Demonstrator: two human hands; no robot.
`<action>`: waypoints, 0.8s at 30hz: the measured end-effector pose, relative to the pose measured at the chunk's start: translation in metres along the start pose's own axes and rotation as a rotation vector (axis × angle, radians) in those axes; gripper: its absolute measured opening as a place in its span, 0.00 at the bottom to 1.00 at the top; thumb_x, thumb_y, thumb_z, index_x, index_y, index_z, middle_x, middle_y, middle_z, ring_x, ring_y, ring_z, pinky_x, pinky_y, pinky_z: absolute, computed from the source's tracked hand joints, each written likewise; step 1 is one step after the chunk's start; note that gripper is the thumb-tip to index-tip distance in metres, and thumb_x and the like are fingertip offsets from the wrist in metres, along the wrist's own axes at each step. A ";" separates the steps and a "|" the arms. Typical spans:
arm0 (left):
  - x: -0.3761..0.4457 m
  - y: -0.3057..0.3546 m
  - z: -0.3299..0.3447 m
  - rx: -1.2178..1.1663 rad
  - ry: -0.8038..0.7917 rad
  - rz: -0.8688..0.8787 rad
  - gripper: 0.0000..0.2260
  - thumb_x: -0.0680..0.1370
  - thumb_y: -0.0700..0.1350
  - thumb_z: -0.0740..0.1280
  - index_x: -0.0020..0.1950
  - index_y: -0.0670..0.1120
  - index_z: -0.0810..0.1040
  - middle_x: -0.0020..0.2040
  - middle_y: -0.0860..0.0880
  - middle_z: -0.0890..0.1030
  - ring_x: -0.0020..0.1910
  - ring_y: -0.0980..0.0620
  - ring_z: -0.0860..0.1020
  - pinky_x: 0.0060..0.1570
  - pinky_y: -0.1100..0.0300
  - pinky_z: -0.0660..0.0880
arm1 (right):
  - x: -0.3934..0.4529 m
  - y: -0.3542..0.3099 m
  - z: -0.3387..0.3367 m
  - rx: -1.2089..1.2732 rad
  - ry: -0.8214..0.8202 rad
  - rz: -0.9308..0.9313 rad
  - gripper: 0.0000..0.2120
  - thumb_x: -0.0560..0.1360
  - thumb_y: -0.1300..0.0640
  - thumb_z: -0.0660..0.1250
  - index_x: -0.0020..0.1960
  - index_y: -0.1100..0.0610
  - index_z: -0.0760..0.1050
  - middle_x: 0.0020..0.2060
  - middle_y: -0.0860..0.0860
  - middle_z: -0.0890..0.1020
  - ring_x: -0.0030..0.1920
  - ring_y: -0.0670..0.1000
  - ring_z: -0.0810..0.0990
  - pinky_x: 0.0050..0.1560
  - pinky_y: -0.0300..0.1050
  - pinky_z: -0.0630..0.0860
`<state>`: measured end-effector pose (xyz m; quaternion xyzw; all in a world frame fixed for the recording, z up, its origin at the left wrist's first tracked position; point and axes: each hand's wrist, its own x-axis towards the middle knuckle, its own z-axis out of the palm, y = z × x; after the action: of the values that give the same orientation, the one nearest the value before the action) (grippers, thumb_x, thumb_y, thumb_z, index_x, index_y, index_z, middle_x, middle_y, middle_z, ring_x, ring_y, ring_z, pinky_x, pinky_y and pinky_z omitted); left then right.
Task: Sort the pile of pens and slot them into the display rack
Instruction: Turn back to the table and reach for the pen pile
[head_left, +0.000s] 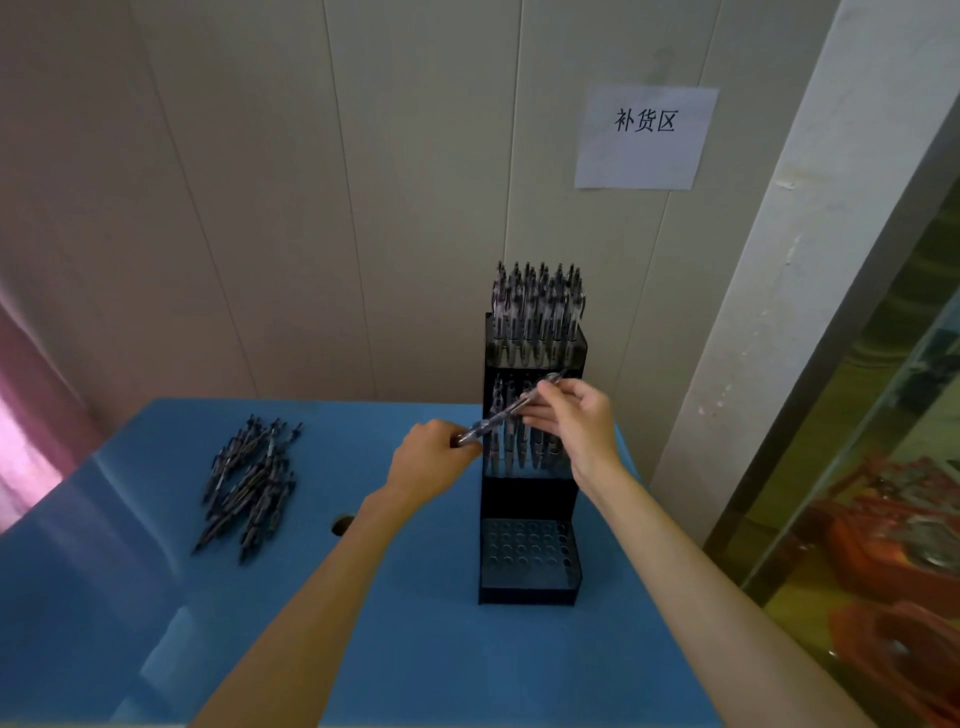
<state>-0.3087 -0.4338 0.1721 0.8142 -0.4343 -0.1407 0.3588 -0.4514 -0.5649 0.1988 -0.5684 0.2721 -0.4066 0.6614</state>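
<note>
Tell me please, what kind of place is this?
Probably a shop's restocking corner: a white paper sign reads "补货区" (restock area), a black tiered pen rack stands on a blue table, beside a loose pile of dark pens.

White paper sheet (645, 137) taped to panelled wall (311, 182): three black Chinese characters, "补货区", in one row. Print on pens too small and blurred to read.

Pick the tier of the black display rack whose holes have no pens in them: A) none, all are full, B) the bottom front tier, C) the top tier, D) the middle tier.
B: the bottom front tier of the display rack shows only bare round holes, while pens stand in the top tier and in the middle tier behind the pen held between the left hand and right hand.
</note>
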 end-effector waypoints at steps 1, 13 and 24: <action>0.000 -0.001 -0.001 0.023 0.032 0.004 0.18 0.77 0.46 0.66 0.31 0.48 0.61 0.26 0.50 0.61 0.27 0.51 0.58 0.32 0.56 0.56 | 0.003 -0.003 -0.003 -0.021 0.035 -0.031 0.06 0.80 0.61 0.67 0.52 0.65 0.78 0.42 0.57 0.86 0.43 0.57 0.87 0.45 0.48 0.84; 0.002 -0.002 -0.013 0.315 0.139 0.021 0.15 0.76 0.46 0.66 0.31 0.48 0.66 0.26 0.50 0.66 0.27 0.50 0.64 0.30 0.61 0.61 | 0.016 0.006 -0.014 -0.657 0.082 -0.434 0.03 0.78 0.56 0.71 0.48 0.55 0.80 0.38 0.46 0.83 0.38 0.42 0.83 0.44 0.44 0.83; 0.001 -0.004 -0.016 0.380 0.148 0.032 0.15 0.77 0.47 0.65 0.31 0.48 0.66 0.27 0.49 0.67 0.27 0.50 0.64 0.30 0.61 0.60 | 0.017 0.017 -0.009 -0.805 0.062 -0.445 0.06 0.76 0.56 0.73 0.50 0.58 0.82 0.40 0.50 0.85 0.39 0.45 0.84 0.47 0.45 0.84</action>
<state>-0.2971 -0.4258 0.1808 0.8682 -0.4385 0.0098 0.2318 -0.4459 -0.5839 0.1819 -0.8123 0.2994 -0.4174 0.2762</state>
